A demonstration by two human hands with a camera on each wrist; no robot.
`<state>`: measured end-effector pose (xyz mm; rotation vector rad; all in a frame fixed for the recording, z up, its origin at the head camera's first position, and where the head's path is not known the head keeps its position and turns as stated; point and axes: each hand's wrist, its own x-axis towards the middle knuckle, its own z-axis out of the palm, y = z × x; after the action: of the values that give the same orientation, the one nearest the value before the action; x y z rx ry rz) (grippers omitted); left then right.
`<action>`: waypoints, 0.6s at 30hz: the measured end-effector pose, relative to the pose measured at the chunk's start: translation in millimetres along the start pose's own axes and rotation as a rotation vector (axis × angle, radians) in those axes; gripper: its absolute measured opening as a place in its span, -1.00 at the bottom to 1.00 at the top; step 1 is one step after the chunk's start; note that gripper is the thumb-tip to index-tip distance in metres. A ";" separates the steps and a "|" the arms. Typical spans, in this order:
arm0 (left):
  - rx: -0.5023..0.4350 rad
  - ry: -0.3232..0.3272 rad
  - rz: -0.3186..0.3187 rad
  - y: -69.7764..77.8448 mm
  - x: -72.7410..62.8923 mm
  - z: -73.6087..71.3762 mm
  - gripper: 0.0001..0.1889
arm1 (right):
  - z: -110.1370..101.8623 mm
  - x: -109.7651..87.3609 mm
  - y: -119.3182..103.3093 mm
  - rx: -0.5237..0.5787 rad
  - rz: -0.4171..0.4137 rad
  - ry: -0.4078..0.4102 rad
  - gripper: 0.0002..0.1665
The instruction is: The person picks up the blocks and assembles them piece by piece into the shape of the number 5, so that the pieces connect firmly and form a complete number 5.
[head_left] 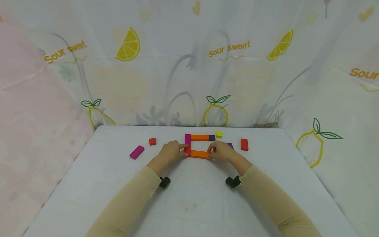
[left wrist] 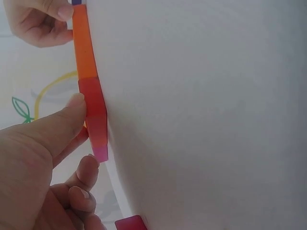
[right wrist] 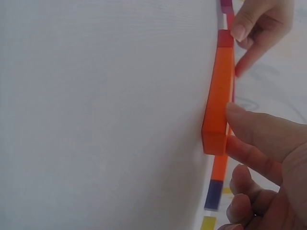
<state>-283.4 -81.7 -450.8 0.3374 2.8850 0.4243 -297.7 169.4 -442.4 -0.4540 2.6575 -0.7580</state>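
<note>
Thumb and index finger of the left hand pinch a red block, its long side pointing away from me. A magenta block extends the line beyond it. The right hand pinches the free right end of an orange block between thumb and index finger. This block's left end meets the red one. Farther back, a second orange block runs from the magenta block to a small dark purple block. Another purple block is partly hidden behind the right hand.
A yellow cube sits beside the far purple block. To the right lies a separate red block. On the left are a red cube and a slanted magenta block. A patterned curtain hangs behind the white table.
</note>
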 end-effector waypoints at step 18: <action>-0.012 -0.001 -0.005 1.0 -4.2 -0.8 -0.45 | 0.2 0.6 2.4 -0.020 0.014 0.003 -0.75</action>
<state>-279.4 -82.0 -449.0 0.3287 2.8807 0.4410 -298.7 171.0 -444.0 -0.4389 2.6710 -0.7291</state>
